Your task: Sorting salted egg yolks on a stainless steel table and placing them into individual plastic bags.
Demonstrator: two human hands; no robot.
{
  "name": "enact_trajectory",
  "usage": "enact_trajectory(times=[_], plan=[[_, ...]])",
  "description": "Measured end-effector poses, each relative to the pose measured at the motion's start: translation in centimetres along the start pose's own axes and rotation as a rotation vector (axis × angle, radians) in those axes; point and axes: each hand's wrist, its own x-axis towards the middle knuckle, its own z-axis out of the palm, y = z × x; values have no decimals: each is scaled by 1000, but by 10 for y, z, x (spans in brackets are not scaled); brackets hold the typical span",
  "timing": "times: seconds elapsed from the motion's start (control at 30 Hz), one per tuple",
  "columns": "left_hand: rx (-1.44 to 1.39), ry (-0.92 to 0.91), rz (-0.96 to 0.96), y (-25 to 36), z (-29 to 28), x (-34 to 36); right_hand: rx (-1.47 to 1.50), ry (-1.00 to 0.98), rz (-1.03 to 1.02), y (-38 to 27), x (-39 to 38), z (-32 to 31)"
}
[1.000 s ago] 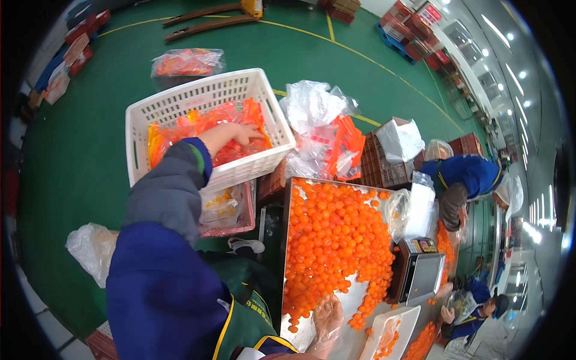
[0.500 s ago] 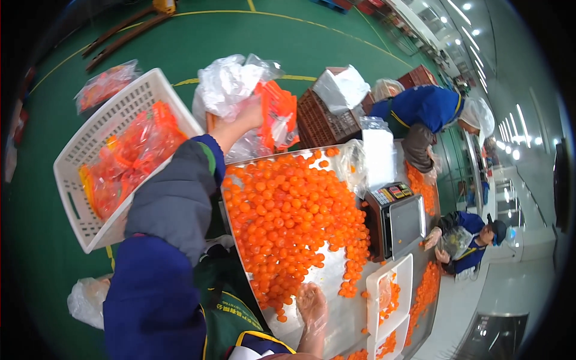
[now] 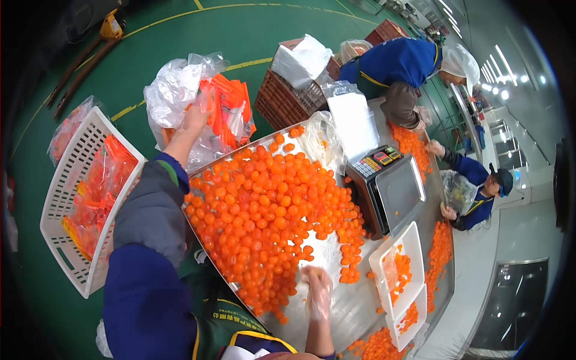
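Observation:
My left hand (image 3: pixel 193 122) reaches out to a stack of orange-and-clear plastic bags (image 3: pixel 231 111) beyond the table's far left corner. Its fingers close on the edge of a bag, partly hidden by the plastic. Over the bare metal of the table (image 3: pixel 327 249) is my right hand (image 3: pixel 318 291), in a clear thin glove. The fingers curl inward beside a large heap of small round orange balls (image 3: pixel 258 210); whatever they hold, if anything, is hidden.
Left stands a white basket (image 3: pixel 60 240) with filled orange bags (image 3: pixel 99 192). A scale (image 3: pixel 384 186) and white trays (image 3: pixel 384 264) sit on the table's right half. Brown crates (image 3: pixel 288 99) stand behind. Two co-workers (image 3: pixel 390 66) (image 3: pixel 477 192) work across the table.
The view has swung, so most things sit further left. My left hand stays at the bags. My right hand's fingers have gone from spread to curled, nearer the heap.

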Motion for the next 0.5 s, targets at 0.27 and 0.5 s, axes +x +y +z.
enact_trajectory(times=[0.27,0.5], plan=[[-84,186,88,-2,-76,-45,-1033,37,-910,-29,156,95],[-313,379,419,66,-159,-134,-969,-18,-721,16,132,57]])
